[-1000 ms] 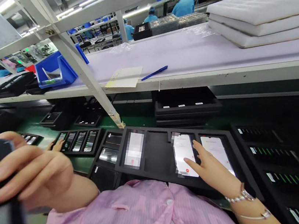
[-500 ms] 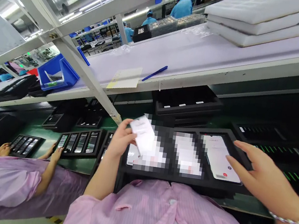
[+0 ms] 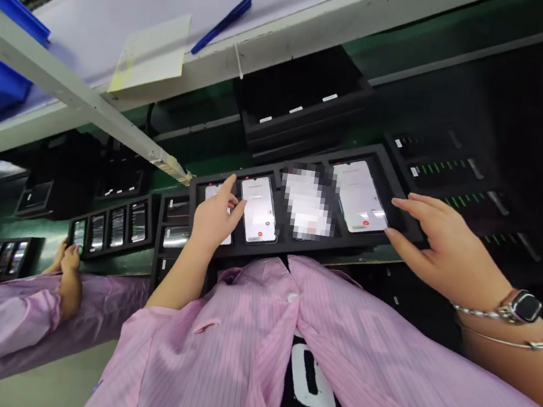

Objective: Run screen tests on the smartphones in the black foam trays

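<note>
A black tray in front of me holds several phones with lit white screens, each in its own slot. My left hand is over the leftmost phone and partly covers it. Its index finger and thumb are apart, with nothing held, and the thumb tip is at the edge of the second phone. My right hand is open beside the tray's right end, fingertips near the rightmost phone. A pixelated patch hides the phone between those two.
Black trays with green-lit slots lie at the right. Stacked black trays stand behind, under a shelf with a blue pen and paper. A slanted white post rises at left. A co-worker's hands touch another phone tray.
The phone that my left hand held tilted above the tray now lies in a slot, and the hand has let go. My right hand stays open near the tray's right end. The view has tipped downward.
</note>
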Action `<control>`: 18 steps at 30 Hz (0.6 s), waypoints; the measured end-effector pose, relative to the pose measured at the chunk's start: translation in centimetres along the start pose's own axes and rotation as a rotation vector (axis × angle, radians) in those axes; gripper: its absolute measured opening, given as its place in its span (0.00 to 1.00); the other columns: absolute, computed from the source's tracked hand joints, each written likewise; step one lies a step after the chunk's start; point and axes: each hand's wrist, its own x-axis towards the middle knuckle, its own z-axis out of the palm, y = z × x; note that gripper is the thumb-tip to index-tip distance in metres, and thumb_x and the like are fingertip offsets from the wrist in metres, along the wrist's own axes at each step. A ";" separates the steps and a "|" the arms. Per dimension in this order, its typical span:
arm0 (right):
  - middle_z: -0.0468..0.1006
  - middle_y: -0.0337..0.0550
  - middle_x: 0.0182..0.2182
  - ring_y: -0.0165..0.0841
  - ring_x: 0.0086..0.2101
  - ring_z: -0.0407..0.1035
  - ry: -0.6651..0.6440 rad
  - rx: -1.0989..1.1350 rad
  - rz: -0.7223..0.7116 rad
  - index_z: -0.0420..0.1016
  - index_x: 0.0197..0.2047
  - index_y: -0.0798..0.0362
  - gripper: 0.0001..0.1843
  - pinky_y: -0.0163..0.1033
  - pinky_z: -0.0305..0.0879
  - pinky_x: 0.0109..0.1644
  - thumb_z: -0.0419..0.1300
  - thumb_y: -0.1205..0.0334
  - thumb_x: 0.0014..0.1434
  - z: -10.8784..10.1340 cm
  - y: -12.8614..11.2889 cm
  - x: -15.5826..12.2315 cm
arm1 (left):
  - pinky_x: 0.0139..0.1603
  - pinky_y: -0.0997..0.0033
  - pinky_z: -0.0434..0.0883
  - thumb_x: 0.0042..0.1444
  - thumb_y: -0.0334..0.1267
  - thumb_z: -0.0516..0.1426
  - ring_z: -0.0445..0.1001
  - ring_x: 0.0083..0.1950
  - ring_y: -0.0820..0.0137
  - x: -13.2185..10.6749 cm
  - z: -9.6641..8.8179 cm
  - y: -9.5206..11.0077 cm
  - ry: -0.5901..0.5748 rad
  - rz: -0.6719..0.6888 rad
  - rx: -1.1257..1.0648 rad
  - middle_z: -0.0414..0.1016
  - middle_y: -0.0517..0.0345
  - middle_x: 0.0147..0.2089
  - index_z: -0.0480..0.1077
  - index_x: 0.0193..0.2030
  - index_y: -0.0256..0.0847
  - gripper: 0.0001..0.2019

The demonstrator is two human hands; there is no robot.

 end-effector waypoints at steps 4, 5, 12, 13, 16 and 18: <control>0.78 0.55 0.55 0.47 0.60 0.72 0.034 0.130 -0.026 0.71 0.63 0.53 0.21 0.53 0.73 0.64 0.58 0.54 0.72 1.7 -2.1 -0.5 | 0.70 0.48 0.70 0.69 0.49 0.57 0.74 0.66 0.53 -6.2 1.5 -0.3 0.081 0.388 0.114 0.79 0.44 0.60 0.76 0.59 0.42 0.18; 0.78 0.55 0.55 0.48 0.60 0.72 0.017 0.157 -0.050 0.71 0.63 0.53 0.21 0.56 0.72 0.66 0.58 0.54 0.72 2.6 -2.5 -0.7 | 0.72 0.46 0.67 0.69 0.50 0.57 0.70 0.70 0.51 -7.3 2.4 -0.3 0.071 0.413 0.131 0.77 0.43 0.63 0.76 0.58 0.42 0.19; 0.78 0.54 0.58 0.52 0.65 0.67 -0.113 0.147 -0.110 0.66 0.66 0.52 0.23 0.70 0.60 0.72 0.56 0.55 0.71 8.0 -3.6 -1.3 | 0.77 0.33 0.58 0.67 0.60 0.58 0.53 0.79 0.41 -8.9 6.7 0.7 0.100 0.261 0.270 0.65 0.42 0.74 0.75 0.66 0.49 0.27; 0.78 0.54 0.58 0.52 0.65 0.67 -0.116 0.139 -0.108 0.66 0.67 0.53 0.24 0.69 0.62 0.72 0.56 0.56 0.71 8.1 -3.6 -1.2 | 0.77 0.32 0.56 0.66 0.61 0.58 0.52 0.80 0.40 -8.7 6.7 0.9 0.097 0.254 0.281 0.64 0.42 0.75 0.74 0.67 0.50 0.28; 0.77 0.55 0.59 0.51 0.65 0.67 -0.126 0.106 -0.118 0.65 0.67 0.54 0.24 0.67 0.63 0.71 0.55 0.56 0.72 8.0 -3.7 -0.9 | 0.78 0.27 0.49 0.64 0.64 0.59 0.50 0.81 0.39 -8.1 6.7 1.5 0.067 0.233 0.306 0.61 0.44 0.77 0.71 0.70 0.53 0.32; 0.77 0.55 0.59 0.52 0.65 0.67 -0.133 0.084 -0.121 0.65 0.67 0.55 0.24 0.67 0.63 0.71 0.54 0.55 0.73 8.0 -3.8 -0.8 | 0.79 0.27 0.48 0.63 0.65 0.60 0.49 0.81 0.39 -7.9 6.8 1.6 0.064 0.215 0.307 0.60 0.44 0.78 0.71 0.70 0.54 0.33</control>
